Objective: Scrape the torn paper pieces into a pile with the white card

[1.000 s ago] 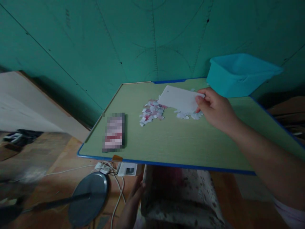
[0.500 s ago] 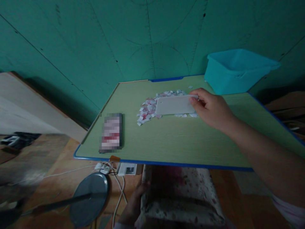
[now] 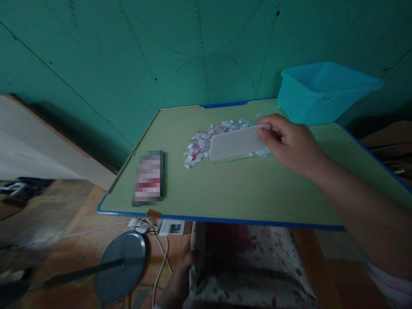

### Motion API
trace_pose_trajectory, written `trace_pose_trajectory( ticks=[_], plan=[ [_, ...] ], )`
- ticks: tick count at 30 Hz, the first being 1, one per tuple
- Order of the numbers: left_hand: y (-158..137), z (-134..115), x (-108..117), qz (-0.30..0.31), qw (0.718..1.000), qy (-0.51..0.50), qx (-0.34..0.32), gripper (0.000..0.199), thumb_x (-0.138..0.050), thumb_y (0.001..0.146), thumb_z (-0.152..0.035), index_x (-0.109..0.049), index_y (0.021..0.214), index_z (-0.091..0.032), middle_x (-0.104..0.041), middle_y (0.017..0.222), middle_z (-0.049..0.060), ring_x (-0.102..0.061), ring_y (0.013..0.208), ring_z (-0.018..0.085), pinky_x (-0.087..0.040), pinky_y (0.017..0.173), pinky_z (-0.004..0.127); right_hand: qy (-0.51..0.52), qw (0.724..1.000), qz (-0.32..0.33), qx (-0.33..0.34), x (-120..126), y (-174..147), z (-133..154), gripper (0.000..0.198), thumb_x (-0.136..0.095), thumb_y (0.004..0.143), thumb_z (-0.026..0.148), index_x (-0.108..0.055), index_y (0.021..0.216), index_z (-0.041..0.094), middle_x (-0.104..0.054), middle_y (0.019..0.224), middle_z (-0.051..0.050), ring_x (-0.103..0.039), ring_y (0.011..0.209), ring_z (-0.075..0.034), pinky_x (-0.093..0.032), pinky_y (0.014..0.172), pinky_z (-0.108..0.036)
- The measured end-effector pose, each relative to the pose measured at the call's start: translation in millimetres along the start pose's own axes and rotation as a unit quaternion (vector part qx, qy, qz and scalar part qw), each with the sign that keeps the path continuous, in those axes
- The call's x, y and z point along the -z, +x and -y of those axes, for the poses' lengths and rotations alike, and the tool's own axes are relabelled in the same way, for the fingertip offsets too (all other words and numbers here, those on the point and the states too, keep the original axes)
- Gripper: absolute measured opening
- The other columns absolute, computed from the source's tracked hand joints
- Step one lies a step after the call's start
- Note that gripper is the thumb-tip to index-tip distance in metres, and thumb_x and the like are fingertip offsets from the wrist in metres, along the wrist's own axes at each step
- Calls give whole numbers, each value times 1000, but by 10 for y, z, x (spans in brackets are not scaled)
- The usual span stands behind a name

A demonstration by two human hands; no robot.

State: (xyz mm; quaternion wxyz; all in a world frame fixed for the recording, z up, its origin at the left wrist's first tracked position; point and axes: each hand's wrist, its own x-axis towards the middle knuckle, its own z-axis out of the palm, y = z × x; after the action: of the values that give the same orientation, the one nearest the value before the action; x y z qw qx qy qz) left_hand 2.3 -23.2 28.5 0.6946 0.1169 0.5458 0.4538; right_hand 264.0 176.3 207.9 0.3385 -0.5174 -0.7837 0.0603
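My right hand [image 3: 289, 141] is closed on the right end of a white flat rectangular plate [image 3: 236, 143], thumb in front and fingers behind. The plate is held tilted over a pile of small torn paper scraps [image 3: 199, 146], some with pink marks, and hides part of them. I cannot tell whether its lower edge touches the table. Below the table's front edge, my left hand [image 3: 183, 268] is dim, beside the left side of a patterned cloth-covered thing [image 3: 273, 249]. Its fingers are mostly hidden in shadow.
A turquoise bin [image 3: 322, 98] stands at the table's back right corner. A pixelated dark-edged device [image 3: 148, 178] lies at the left of the green table [image 3: 225, 193]. A green wall [image 3: 180, 43] rises behind. White cables [image 3: 164, 262] and a round grey base [image 3: 122, 266] are below.
My right hand has tilted the white plate, and its near edge has come slightly towards me. The scraps look much the same. My left hand stays low beside the cloth.
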Motion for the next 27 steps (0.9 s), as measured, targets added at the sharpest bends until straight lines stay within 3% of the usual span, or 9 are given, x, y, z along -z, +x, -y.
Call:
trace_pose_trajectory(
  ticks=[2, 4, 7, 11, 13, 15, 19, 23, 27],
  plan=[
    [-159, -65, -133, 21, 1000, -15, -7, 29, -61, 63, -24, -68, 92, -24, -73, 87, 2, -56, 105, 29, -43, 88, 40, 0, 1000, -22, -5, 7, 7, -19, 31, -40, 83, 39, -57, 101, 21, -60, 72, -2, -50, 56, -12, -33, 51, -24],
    [-269, -113, -220, 67, 997, -45, 12, 33, -58, 68, -25, -65, 100, -26, -71, 95, 1, -59, 101, 27, -45, 85, 39, -9, 999, -32, -8, 1, 15, -34, 30, -40, 83, 38, -57, 100, 19, -60, 70, -2, -49, 55, -12, -32, 50, -24],
    [-321, -144, -252, 95, 993, -68, 21, 29, -53, 72, -26, -66, 99, -26, -73, 88, 1, -64, 91, 25, -47, 81, 39, -24, 999, -22, -7, -20, 21, -36, 30, -40, 83, 36, -58, 100, 19, -60, 70, -2, -48, 53, -11, -31, 49, -24],
    [-295, -136, -229, 77, 995, -62, 25, 24, -58, 69, -29, -68, 91, -24, -74, 76, 1, -66, 86, 25, -48, 80, 38, -36, 999, 17, 1, -22, 11, -2, 30, -40, 83, 37, -57, 102, 21, -61, 70, -3, -49, 54, -13, -32, 51, -25],
    [-287, -127, -228, 76, 994, -67, 31, 30, -62, 66, -31, -67, 94, -24, -74, 80, 2, -65, 88, 27, -49, 80, 40, -33, 999, 32, 8, -7, 6, 10, 30, -39, 83, 38, -58, 101, 22, -61, 70, -3, -50, 55, -13, -32, 51, -26],
    [-291, -125, -238, 35, 998, -50, 21, 37, -63, 65, -32, -65, 101, -23, -74, 89, 4, -63, 95, 30, -48, 81, 41, -25, 999, 32, 9, 8, 6, 8, 31, -39, 83, 39, -57, 102, 22, -62, 73, -3, -51, 55, -14, -32, 51, -26],
    [-318, -144, -277, -54, 998, -3, -38, 48, -68, 60, -31, -62, 107, -24, -70, 102, 4, -52, 111, 32, -46, 87, 40, -29, 1000, 1, -9, 14, 20, -24, 32, -39, 84, 39, -57, 103, 23, -63, 77, -4, -52, 58, -15, -32, 51, -26],
    [-331, -169, -308, -46, 998, 9, -35, 43, -66, 61, -32, -63, 103, -23, -70, 105, 4, -45, 119, 32, -44, 90, 42, -46, 999, -11, -17, 9, 29, -38, 30, -39, 83, 39, -58, 101, 24, -63, 75, -4, -52, 58, -15, -31, 51, -27],
    [-304, -159, -294, -65, 995, 11, -68, 42, -66, 61, -27, -63, 102, -24, -64, 115, 1, -25, 130, 30, -32, 102, 40, -59, 998, -9, -25, 22, 29, -32, 28, -40, 83, 38, -58, 99, 25, -62, 73, -3, -51, 57, -15, -31, 51, -26]
  ],
)
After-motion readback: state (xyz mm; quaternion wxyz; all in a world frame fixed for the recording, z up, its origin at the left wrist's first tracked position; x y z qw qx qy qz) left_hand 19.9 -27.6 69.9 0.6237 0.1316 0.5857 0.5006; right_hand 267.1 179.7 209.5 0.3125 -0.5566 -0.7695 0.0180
